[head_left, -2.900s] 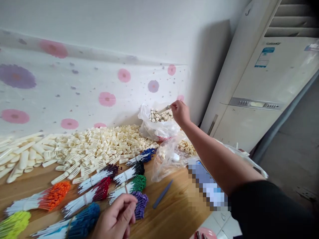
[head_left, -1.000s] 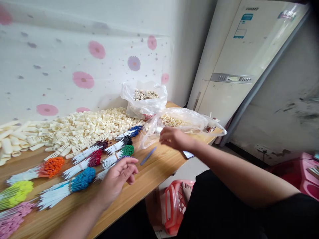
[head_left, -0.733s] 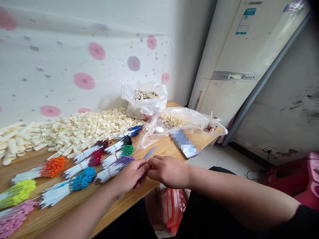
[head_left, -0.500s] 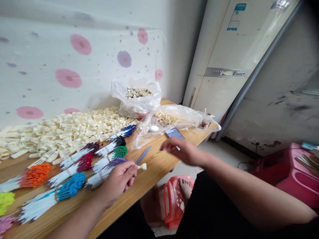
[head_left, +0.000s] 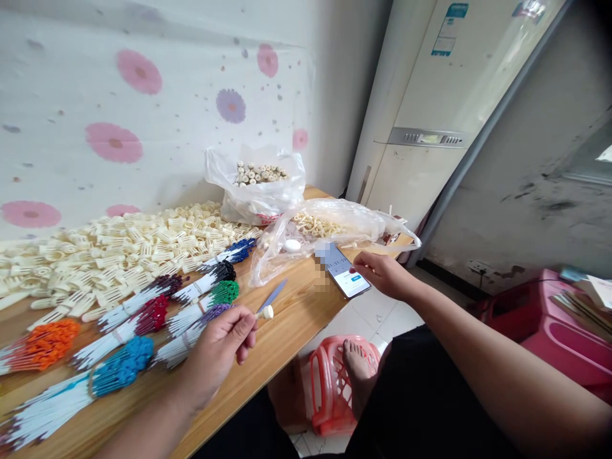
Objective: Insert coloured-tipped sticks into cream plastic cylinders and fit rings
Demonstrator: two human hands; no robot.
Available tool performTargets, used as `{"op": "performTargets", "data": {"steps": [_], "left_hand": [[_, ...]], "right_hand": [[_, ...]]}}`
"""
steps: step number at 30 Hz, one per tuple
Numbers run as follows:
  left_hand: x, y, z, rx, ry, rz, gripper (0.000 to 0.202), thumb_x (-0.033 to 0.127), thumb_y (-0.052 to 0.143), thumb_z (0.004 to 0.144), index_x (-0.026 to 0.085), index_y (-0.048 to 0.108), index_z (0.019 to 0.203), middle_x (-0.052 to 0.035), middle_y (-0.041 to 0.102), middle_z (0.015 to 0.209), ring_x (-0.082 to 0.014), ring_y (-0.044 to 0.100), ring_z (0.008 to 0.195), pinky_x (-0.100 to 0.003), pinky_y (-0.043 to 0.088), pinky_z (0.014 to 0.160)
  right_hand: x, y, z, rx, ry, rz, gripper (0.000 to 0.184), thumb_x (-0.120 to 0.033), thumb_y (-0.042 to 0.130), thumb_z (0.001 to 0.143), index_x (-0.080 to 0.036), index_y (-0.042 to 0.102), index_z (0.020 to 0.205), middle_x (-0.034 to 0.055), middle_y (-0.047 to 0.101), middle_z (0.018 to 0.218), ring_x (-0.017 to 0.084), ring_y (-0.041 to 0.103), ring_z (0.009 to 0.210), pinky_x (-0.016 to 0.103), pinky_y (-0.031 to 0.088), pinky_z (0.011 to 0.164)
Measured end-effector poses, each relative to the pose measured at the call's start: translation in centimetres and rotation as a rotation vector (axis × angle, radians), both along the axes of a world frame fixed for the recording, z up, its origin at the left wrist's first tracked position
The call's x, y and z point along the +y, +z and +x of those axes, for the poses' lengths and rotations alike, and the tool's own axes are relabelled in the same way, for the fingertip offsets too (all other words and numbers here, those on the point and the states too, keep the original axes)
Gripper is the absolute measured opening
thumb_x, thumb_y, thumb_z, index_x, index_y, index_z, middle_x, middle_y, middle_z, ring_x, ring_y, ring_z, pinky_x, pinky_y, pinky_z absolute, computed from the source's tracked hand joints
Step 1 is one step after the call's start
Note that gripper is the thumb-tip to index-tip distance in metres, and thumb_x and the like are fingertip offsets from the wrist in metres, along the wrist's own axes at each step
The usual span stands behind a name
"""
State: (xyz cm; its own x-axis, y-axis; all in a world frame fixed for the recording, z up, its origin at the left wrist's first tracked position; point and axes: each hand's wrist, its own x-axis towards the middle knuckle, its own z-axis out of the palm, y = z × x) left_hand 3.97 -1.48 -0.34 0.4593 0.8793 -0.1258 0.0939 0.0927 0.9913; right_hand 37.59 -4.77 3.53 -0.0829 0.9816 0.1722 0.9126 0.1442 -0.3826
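Note:
My left hand (head_left: pixel 234 331) is closed around a small cream plastic peg (head_left: pixel 268 312), whose round, flared head sticks out past the thumb. The rest of that peg is hidden in the fingers. My right hand (head_left: pixel 385 273) is empty above the table's right edge, its fingers loosely bent and a fingertip at the lit screen of a phone (head_left: pixel 340 275). Whether it touches the glass I cannot tell. Just beyond my left hand lies a narrow grey-blue blade-like piece (head_left: pixel 273 294). A purple-tipped bundle of white sticks (head_left: pixel 191 335) is beside my left wrist.
Cream slotted plastic pieces (head_left: pixel 138 248) are heaped along the wall. Banded bundles, including blue (head_left: pixel 122 366) and orange (head_left: pixel 50 341), cover the table's left. A white bag (head_left: pixel 258 204) and a clear bag (head_left: pixel 354 220) hold small parts. Below stands a red plastic stool (head_left: pixel 321 389).
My right hand has moved right and lowered to the phone, uncovering more of its screen. The left hand keeps its peg. The view has shifted slightly.

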Motion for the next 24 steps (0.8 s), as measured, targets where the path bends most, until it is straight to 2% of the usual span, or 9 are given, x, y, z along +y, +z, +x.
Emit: {"op": "performTargets", "data": {"steps": [3,4,6,8,12,17,21,22,24], "left_hand": [[-0.4,0.3,0.2,-0.05,-0.056,-0.025,0.033,0.051,0.058,0.082,0.018,0.061,0.077,-0.0016,0.062,0.078,-0.0134,0.058,0.069,-0.023,0.047,0.062],[-0.6,0.4,0.3,-0.066,-0.083,-0.034,0.031,0.049,0.057,0.083,0.019,0.063,0.081,-0.0037,0.064,0.088,-0.0161,0.06,0.079,-0.026,0.049,0.071],[-0.8,0.5,0.3,-0.094,-0.131,-0.034,0.029,0.046,0.056,0.085,0.019,0.064,0.08,-0.0061,0.064,0.102,-0.0201,0.059,0.096,-0.03,0.046,0.086],[-0.8,0.6,0.2,-0.123,-0.144,-0.024,0.03,0.043,0.056,0.086,0.018,0.062,0.072,-0.0055,0.064,0.098,-0.02,0.056,0.1,-0.029,0.042,0.092],[-0.7,0.6,0.0,-0.214,-0.051,-0.085,0.027,0.041,0.063,0.082,0.018,0.06,0.068,0.0003,0.059,0.074,-0.0144,0.055,0.082,-0.023,0.044,0.083],[-0.4,0.6,0.0,-0.305,0.051,-0.161,0.025,0.041,0.07,0.076,0.018,0.062,0.068,0.0012,0.058,0.07,-0.0134,0.055,0.075,-0.025,0.048,0.078],[0.0,0.4,0.1,-0.23,0.115,-0.136,0.03,0.046,0.072,0.07,0.018,0.063,0.064,-0.0038,0.065,0.075,-0.0211,0.061,0.079,-0.035,0.051,0.076],[-0.1,0.2,0.0,-0.208,0.125,-0.131,0.03,0.046,0.072,0.07,0.018,0.063,0.064,-0.0055,0.067,0.078,-0.0234,0.062,0.081,-0.037,0.051,0.075],[-0.6,-0.5,-0.7,-0.176,0.151,-0.126,0.028,0.046,0.071,0.071,0.019,0.065,0.066,-0.0077,0.07,0.085,-0.0264,0.063,0.084,-0.039,0.051,0.074]], "right_hand": [[-0.3,-0.1,-3.9,0.26,0.192,0.084,0.01,-0.023,0.052,0.087,-0.017,0.06,0.084,0.0051,0.068,0.084,0.012,0.06,0.069,0.022,0.046,0.062],[-0.4,-0.3,-5.6,0.274,0.258,0.111,0.009,-0.021,0.053,0.086,-0.017,0.06,0.083,0.0046,0.067,0.082,0.011,0.06,0.067,0.022,0.046,0.062],[-0.2,-1.0,-8.9,0.168,0.423,0.152,0.006,-0.016,0.053,0.084,-0.016,0.059,0.084,0.0056,0.066,0.084,0.012,0.058,0.07,0.023,0.045,0.064],[0.3,-1.6,-11.5,0.015,0.497,0.211,0.008,-0.012,0.051,0.083,-0.016,0.058,0.083,0.0048,0.063,0.081,0.013,0.056,0.07,0.024,0.042,0.062],[1.6,-2.2,-14.0,-0.176,0.475,0.307,0.007,-0.015,0.049,0.086,-0.018,0.055,0.083,0.0034,0.059,0.083,0.015,0.051,0.074,0.025,0.039,0.062],[1.8,-1.5,-14.6,-0.338,0.518,0.395,0.015,-0.02,0.043,0.093,-0.017,0.056,0.086,0.0046,0.059,0.082,0.017,0.048,0.071,0.028,0.036,0.057],[2.6,-0.7,-12.3,-0.216,0.631,0.347,0.018,-0.015,0.043,0.092,-0.018,0.06,0.098,0.0037,0.062,0.084,0.016,0.053,0.075,0.027,0.042,0.064],[3.1,-0.5,-10.9,-0.141,0.61,0.316,0.02,-0.014,0.044,0.091,-0.019,0.061,0.101,0.0037,0.064,0.087,0.015,0.055,0.077,0.026,0.043,0.068],[4.3,-0.1,-7.5,0.038,0.418,0.236,0.017,-0.016,0.047,0.091,-0.018,0.062,0.098,0.0034,0.068,0.092,0.012,0.059,0.081,0.023,0.045,0.073]]}}
